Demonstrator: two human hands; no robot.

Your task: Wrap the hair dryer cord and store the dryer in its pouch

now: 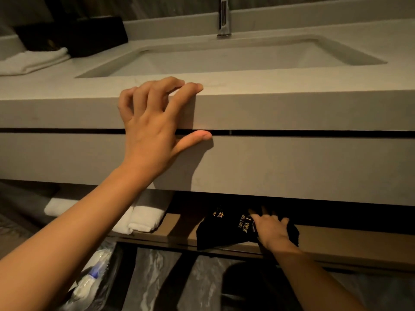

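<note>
Left hand spread open against the front edge of the pale stone table, fingers curled over the top lip just before the sink, thumb stretched along the dark seam below; nothing held. Right hand reaching low under the table, laid on a black pouch printed with gold lettering, fingers pressed into the fabric; impossible to tell whether closed around it or merely resting on it. Pouch lying on the brown shelf beneath the table, one corner hanging over the shelf's front edge. Hair dryer and cord nowhere discernible; contents of the pouch hidden. Rolled white towels at the shelf's left end, well apart from the pouch. Folded white towel on the table at far left, just before a black box. Chrome tap upright behind the sink. Clear plastic packaging near the dark marbled floor at lower left, partly behind the left forearm.
</note>
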